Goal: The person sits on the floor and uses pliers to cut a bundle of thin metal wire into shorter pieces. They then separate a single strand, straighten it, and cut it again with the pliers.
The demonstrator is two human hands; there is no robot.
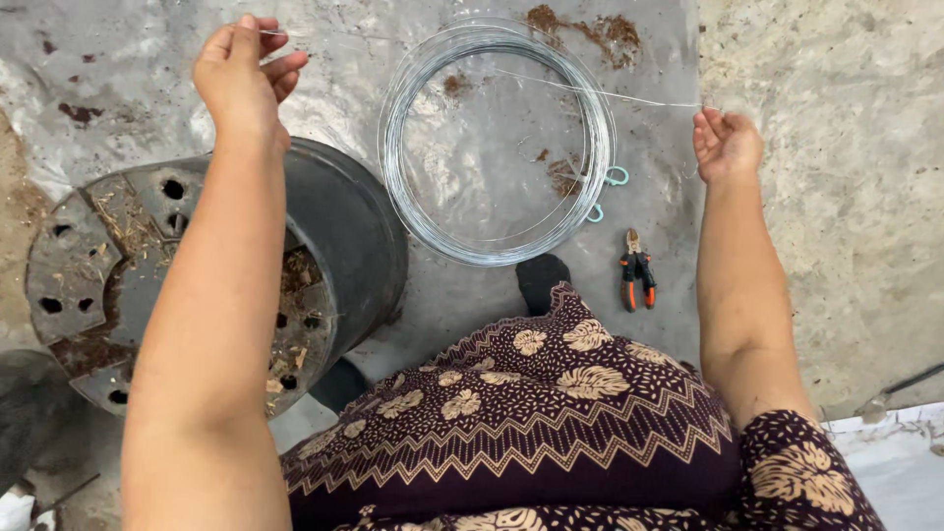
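Note:
My left hand (243, 74) is raised at the upper left, fingers pinched on the end of a thin silver wire (629, 96). My right hand (726, 144) is out to the right, closed around the same wire strand. The strand runs from the right hand to a round coil of silver wire (408, 197) lying on the grey plastic sheet (118, 69) between my hands. Two small teal clips (617, 176) sit on the coil's right side. The stretch of wire toward my left hand is too thin to follow.
A black plastic pot (334, 226) lies upside down under my left forearm, its holed bottom dirty with soil and straw. Orange-handled pliers (636, 270) lie beside the coil. Soil crumbs (600, 31) dot the sheet. Bare concrete (846, 118) lies to the right. My patterned skirt fills the foreground.

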